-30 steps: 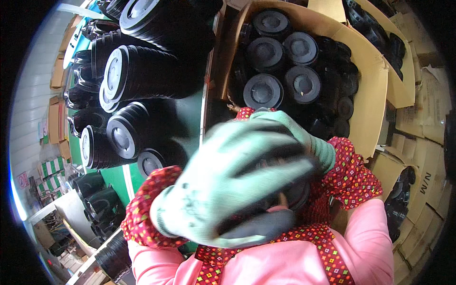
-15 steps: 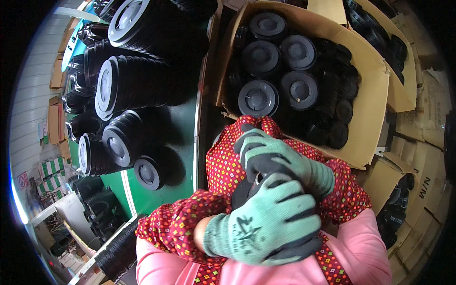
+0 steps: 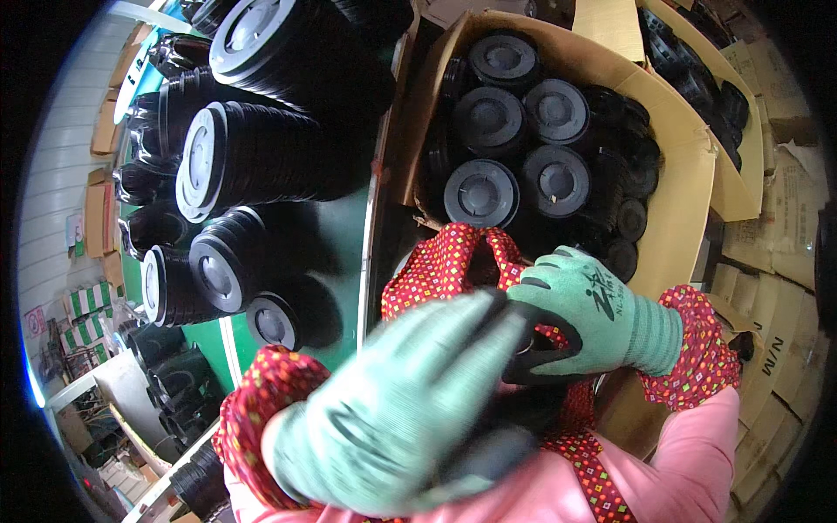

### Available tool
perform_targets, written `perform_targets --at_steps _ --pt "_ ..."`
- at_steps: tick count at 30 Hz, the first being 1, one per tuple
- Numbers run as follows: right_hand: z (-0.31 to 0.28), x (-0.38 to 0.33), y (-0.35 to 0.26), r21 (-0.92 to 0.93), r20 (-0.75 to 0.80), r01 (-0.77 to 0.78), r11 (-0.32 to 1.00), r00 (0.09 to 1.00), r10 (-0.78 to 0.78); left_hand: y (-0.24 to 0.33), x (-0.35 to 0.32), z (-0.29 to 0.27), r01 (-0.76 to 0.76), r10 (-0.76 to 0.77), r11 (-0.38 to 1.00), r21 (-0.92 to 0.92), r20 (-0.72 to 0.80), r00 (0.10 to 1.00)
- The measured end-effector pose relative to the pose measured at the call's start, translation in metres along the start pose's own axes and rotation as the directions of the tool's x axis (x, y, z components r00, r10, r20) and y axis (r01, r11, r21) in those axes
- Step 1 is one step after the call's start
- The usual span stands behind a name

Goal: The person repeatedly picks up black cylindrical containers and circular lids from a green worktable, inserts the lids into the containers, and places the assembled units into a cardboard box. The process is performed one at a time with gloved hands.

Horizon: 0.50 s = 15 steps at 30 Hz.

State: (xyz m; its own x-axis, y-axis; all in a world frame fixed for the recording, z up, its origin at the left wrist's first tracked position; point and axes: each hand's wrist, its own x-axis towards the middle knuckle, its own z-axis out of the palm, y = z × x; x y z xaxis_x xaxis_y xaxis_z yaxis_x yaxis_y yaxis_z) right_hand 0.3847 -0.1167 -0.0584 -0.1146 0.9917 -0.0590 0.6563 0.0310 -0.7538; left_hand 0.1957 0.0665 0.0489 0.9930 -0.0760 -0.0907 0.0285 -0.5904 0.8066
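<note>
In front of my body, my left hand, in a mint-green glove with dark fingertips and palm, is smeared by motion. My right hand, gloved the same way, is to its right with fingers curled and thumb bent inward. A dark object lies between and below the hands, mostly hidden; its kind cannot be made out. Beneath the hands is the red patterned apron. Just beyond them stands an open cardboard box holding stacks of round black plastic pots with grey discs facing up.
On the green table at left, nested stacks of black round pots lie on their sides. One short pot stack sits nearer. More cardboard boxes line the right side. Black parts are piled at lower left.
My hands have moved apart from their overlapped hold. The left has swung left and is blurred; the right has moved right and down. The view has shifted slightly.
</note>
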Motion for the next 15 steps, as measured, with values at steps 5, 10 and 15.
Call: perform_targets --at_steps 5,10,15 --pt "0.009 -0.002 -0.007 -0.049 -0.054 -0.015 0.999 0.998 0.013 0.009 0.004 0.034 0.032 -0.155 0.837 0.546 0.18 0.971" --pt "0.004 -0.013 -0.034 -0.121 -0.135 -0.161 0.98 0.98 0.145 -0.039 0.011 0.023 0.171 -0.196 0.975 0.144 0.183 0.963" --pt "-0.012 -0.033 -0.063 -0.209 -0.081 -0.178 0.962 0.983 0.164 -0.122 0.022 0.042 -0.09 0.123 0.966 -0.241 0.127 0.984"
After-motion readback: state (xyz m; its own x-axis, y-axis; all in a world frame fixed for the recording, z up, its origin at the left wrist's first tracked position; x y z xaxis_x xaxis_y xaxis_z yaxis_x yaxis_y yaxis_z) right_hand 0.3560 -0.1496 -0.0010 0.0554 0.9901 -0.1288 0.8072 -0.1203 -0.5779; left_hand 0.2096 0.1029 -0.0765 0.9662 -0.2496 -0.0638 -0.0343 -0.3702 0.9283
